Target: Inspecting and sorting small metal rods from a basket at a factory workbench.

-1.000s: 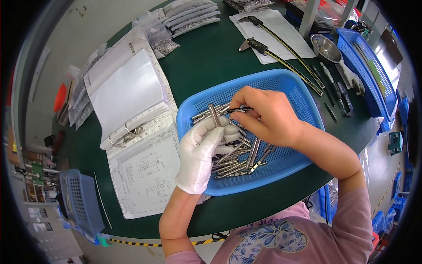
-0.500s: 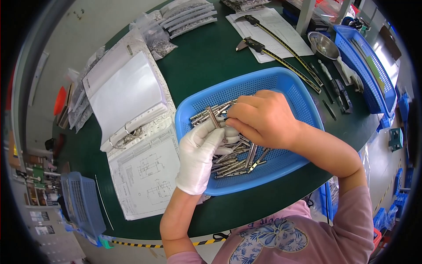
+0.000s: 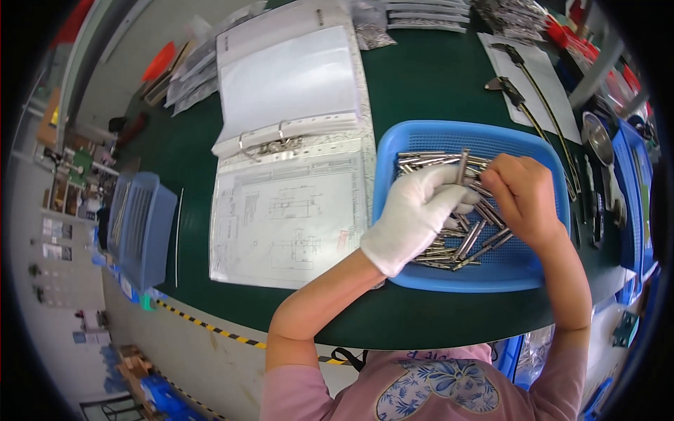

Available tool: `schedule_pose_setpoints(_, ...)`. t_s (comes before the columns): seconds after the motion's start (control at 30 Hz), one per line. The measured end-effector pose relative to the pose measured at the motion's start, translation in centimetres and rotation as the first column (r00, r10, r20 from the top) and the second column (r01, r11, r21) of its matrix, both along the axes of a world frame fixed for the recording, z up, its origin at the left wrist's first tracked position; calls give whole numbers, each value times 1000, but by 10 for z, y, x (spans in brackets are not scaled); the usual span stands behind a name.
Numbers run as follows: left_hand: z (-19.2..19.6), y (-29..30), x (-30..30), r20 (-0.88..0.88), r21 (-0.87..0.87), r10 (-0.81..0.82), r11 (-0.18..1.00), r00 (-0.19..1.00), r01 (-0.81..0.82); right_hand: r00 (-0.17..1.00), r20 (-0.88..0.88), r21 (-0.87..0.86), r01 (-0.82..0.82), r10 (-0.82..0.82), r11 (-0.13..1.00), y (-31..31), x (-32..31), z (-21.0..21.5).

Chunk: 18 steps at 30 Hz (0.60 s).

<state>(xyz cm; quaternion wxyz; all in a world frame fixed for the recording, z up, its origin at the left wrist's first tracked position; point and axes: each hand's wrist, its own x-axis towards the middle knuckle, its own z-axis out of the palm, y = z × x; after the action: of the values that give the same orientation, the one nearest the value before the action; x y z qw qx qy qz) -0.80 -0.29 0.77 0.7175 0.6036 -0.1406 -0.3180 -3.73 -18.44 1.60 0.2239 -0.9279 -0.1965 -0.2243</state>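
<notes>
My left hand, in a white glove, grips a slim metal pin that stands up between thumb and fingers. Just right of it is my bare right hand, its fingers curled in a pinch; whatever is in them is hidden. Both hands are over a blue perforated basket. Many similar metal pins lie loose in the basket below them, some with small holes.
A ring binder lies open left of the basket, a drawing sheet at its near side. Two calipers rest on paper at the far right. A metal bowl and another blue basket stand at right.
The view has turned left, so the table and basket appear farther right. My right hand has drawn slightly away from the pin, which my left hand still grips.
</notes>
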Motion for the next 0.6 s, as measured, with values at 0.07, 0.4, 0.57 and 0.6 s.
schedule_pose_setpoints(0.07,-5,2,-1,-72,-75,66,995,995,-72,1000,-17,128,-13,15,992,9,0,5)
schedule_pose_setpoints(0.4,-6,2,5,-116,-112,55,991,992,-68,992,49,210,-122,114,970,-1,6,7)
schedule_pose_setpoints(0.57,2,4,4,-107,-38,68,997,992,-72,998,31,90,-48,46,995,-5,7,2)
schedule_pose_setpoints(0.6,0,4,4,-131,-34,88,995,987,-94,998,19,215,-63,60,974,1,8,3)
